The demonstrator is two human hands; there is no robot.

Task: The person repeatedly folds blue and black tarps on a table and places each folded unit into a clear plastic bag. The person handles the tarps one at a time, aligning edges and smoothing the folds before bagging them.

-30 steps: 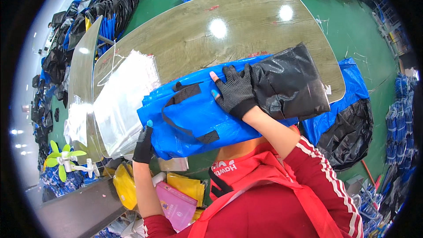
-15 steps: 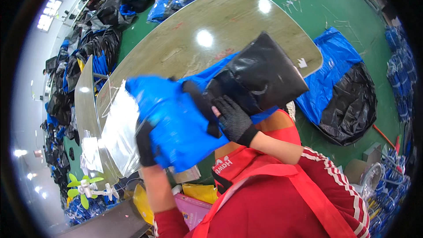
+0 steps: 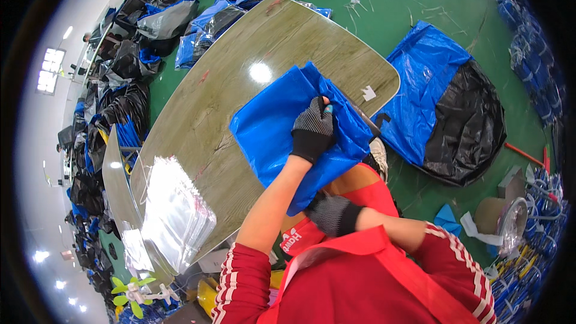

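Note:
A folded blue tarpaulin bag lies over the near right part of the table, its near corner hanging past the edge. A dark strip of its black side shows at the right edge. My left hand, in a grey-and-black glove with bare fingertips, is closed on a fold on top of the bag. Lower down, my right hand, gloved alike, holds the bag's near edge; some of its fingertips are hidden beneath the blue sheet.
A stack of clear plastic bags rests on the wood-patterned table at the left. A blue-and-black bag lies on the green floor to the right. Piled bags line the far left. A small green fan stands lower left.
The bag has turned so its blue side faces up, covering most of the black part. My left hand moved right from the clear bags onto it; my right hand moved down to its near edge.

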